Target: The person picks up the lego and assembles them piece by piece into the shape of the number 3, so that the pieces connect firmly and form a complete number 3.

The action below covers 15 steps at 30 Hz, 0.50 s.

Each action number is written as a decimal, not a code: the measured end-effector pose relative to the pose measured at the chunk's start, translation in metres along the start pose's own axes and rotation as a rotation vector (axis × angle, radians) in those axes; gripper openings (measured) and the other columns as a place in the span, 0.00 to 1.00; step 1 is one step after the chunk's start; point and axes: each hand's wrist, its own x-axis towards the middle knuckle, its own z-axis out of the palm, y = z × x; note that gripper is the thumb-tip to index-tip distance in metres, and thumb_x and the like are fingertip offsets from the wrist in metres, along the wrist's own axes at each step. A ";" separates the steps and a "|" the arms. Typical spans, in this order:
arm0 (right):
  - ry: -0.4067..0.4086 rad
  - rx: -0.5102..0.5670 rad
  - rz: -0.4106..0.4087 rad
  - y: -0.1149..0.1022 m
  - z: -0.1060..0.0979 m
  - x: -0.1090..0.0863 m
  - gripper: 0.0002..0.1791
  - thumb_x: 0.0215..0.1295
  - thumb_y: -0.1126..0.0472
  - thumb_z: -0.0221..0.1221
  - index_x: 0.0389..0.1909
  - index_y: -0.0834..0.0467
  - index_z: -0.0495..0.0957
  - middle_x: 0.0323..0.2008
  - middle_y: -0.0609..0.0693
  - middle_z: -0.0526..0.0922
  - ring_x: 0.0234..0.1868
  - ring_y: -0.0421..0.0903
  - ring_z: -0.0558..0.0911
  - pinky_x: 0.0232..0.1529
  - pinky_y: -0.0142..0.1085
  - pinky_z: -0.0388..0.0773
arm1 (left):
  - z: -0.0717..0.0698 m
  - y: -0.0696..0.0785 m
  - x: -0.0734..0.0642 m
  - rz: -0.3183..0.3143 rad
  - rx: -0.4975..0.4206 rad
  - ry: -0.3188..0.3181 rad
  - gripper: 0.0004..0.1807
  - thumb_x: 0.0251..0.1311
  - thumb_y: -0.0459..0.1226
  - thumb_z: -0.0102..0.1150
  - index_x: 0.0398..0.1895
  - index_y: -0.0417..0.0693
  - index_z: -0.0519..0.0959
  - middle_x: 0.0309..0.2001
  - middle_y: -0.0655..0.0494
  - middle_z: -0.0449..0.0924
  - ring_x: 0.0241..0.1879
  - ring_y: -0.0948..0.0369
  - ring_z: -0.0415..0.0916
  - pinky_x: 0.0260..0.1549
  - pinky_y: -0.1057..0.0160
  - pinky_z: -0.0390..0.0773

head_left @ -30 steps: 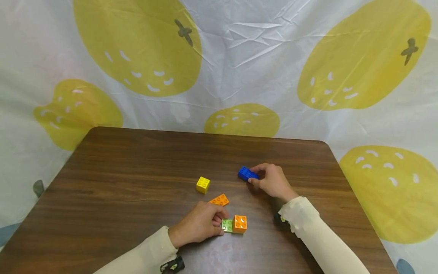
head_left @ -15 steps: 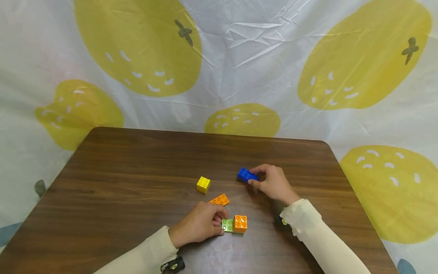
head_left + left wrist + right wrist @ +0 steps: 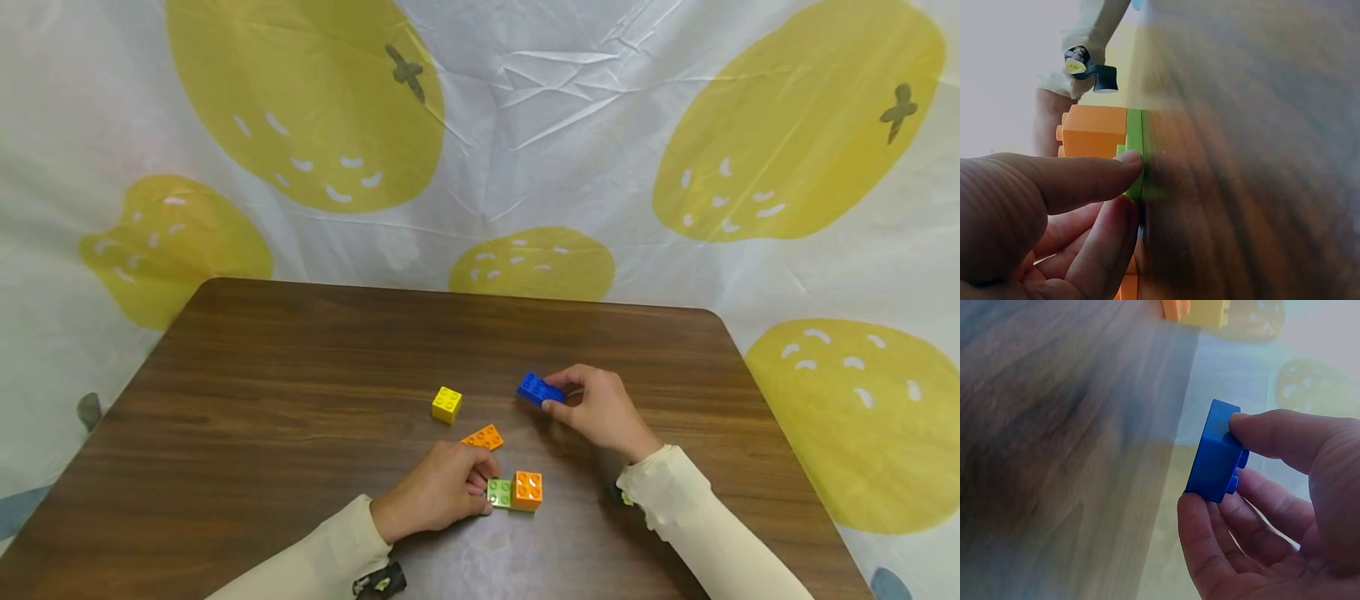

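My right hand (image 3: 603,408) pinches a blue toy building brick (image 3: 538,389) by its sides between thumb and fingers. In the right wrist view that blue brick (image 3: 1213,456) is held up off the wood, studs turned toward the palm. Lower down, my left hand (image 3: 438,487) holds the left end of a thin green brick (image 3: 498,493) flat on the table. A square orange brick (image 3: 528,490) is fixed on the green brick's right end. The left wrist view shows the thumb and a finger on the green edge, with the orange brick (image 3: 1094,128) just beyond.
Behind the left hand lies a longer orange brick (image 3: 483,437), partly hidden by that hand. A yellow square brick (image 3: 447,404) stands farther back. The brown wooden table (image 3: 315,358) ends at a hanging cloth (image 3: 480,167) printed with yellow fruit.
My right hand has brought the blue brick slightly toward me and a little left. The left hand and the green brick stay where they were.
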 end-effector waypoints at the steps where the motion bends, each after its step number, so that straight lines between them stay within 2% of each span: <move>1: 0.001 0.002 -0.001 -0.001 0.000 -0.001 0.17 0.62 0.59 0.75 0.51 0.59 0.88 0.46 0.54 0.90 0.41 0.46 0.88 0.44 0.42 0.90 | 0.000 0.000 0.000 0.002 0.001 0.001 0.17 0.51 0.32 0.82 0.44 0.46 0.87 0.34 0.62 0.86 0.33 0.74 0.79 0.36 0.75 0.81; 15: -0.005 0.051 -0.073 -0.019 0.002 -0.016 0.17 0.59 0.62 0.77 0.49 0.59 0.88 0.45 0.51 0.90 0.41 0.44 0.88 0.44 0.38 0.90 | 0.000 -0.001 0.000 0.009 -0.019 0.002 0.16 0.52 0.32 0.82 0.44 0.45 0.87 0.36 0.60 0.87 0.34 0.74 0.79 0.36 0.75 0.81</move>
